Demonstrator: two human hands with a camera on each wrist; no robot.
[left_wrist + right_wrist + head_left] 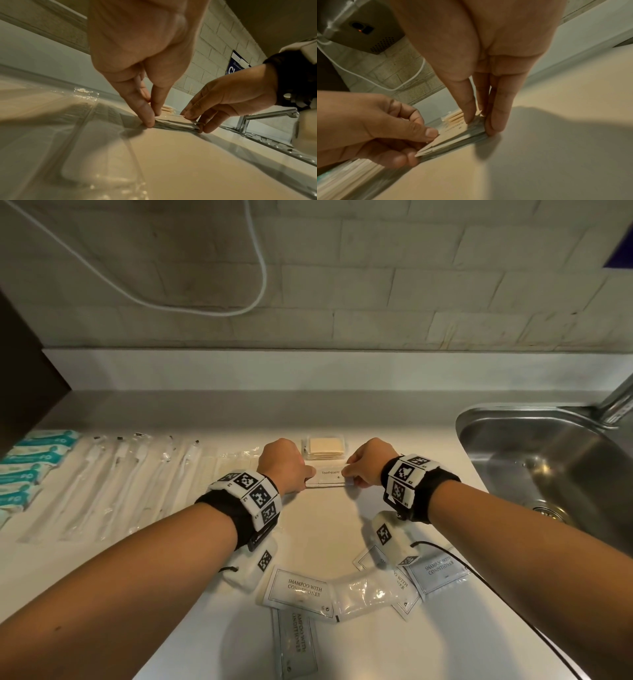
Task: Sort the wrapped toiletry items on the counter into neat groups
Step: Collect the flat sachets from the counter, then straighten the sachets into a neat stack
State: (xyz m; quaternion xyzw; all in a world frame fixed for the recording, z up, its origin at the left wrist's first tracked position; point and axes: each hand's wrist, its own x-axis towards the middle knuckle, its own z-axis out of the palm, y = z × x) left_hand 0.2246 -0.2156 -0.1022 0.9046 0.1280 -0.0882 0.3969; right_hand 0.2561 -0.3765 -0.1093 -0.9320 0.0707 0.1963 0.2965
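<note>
**Toothpaste packets, mid-worktop**

Left to right: our left hand (286,465) pinches the packets' (329,475) left end; our right hand (366,463) pinches the right. We judge them light, thin, slippery, prone to fanning; hold short ends, squaring edges against the worktop (329,529).

The right hand (365,462) covers the end of the word on the toothpaste packets (329,476); their count is unclear.
</note>
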